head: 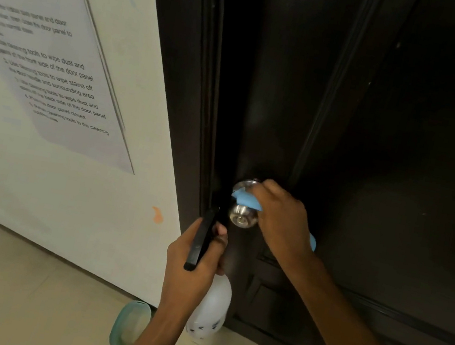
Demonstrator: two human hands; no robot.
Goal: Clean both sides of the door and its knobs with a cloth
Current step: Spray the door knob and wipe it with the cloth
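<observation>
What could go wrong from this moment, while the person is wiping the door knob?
1. The left hand grips both a phone and a spray bottle; the phone might slip and fall to the floor.
2. The right hand presses the blue cloth on the upper part of the knob; its front may stay unwiped.
3. A container sits on the floor near the door and could be kicked.

sheet on wall [58, 57] | blurred printed list | legible: "wipe dust and" / "side of the door panel" / "wipe stains off" / "and surrounding area" | rest unreadable
</observation>
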